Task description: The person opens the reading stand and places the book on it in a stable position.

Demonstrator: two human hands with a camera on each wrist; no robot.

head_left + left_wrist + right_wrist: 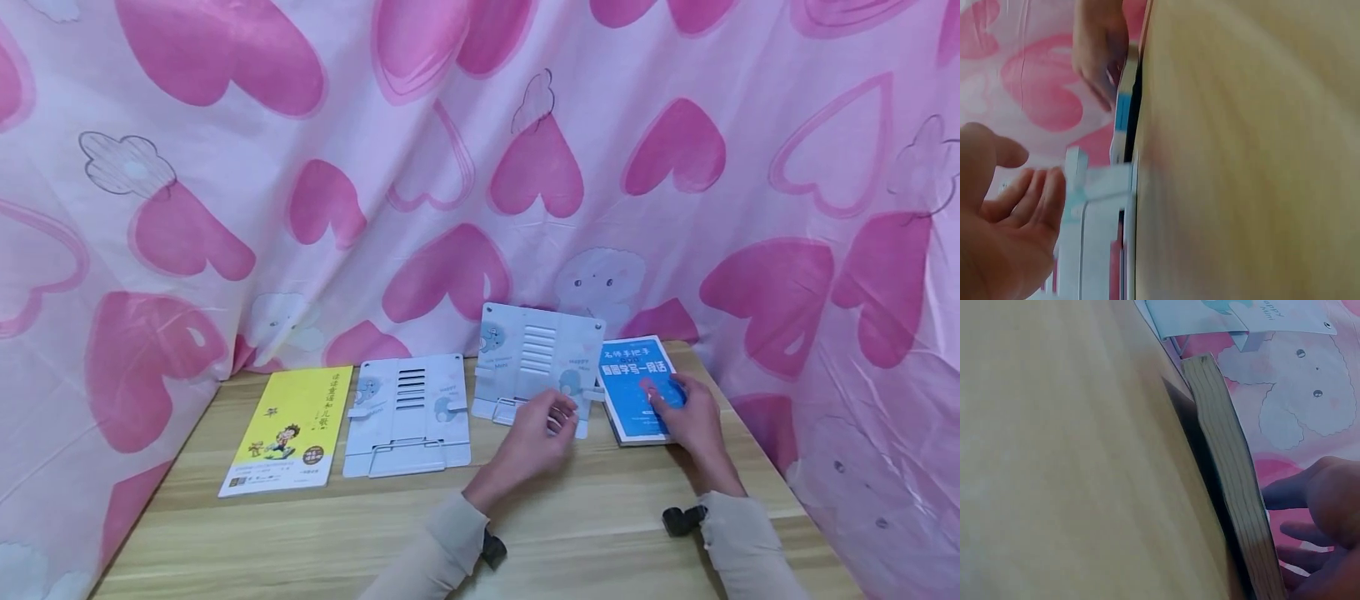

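Observation:
My left hand (536, 433) hovers in front of the right-hand book stand (517, 350), its fingers loosely bent and holding nothing. In the left wrist view the palm and fingertips (1054, 187) show beside that stand's panel. My right hand (693, 421) is at the right side of a thick blue book (633, 400), its thumb over the cover. The right wrist view shows the book's page edge (1232, 469), with the fingers (1307, 534) spread along the cover side; how firmly they touch is unclear. The pale stand leans upright, left of the blue book.
A second pale stand (408, 408) lies flatter on the wooden table (300, 542), left of the first. Beyond it, at the far left, is a yellow book (292, 425). A pink heart-patterned curtain (450, 167) hangs behind the table and along its sides.

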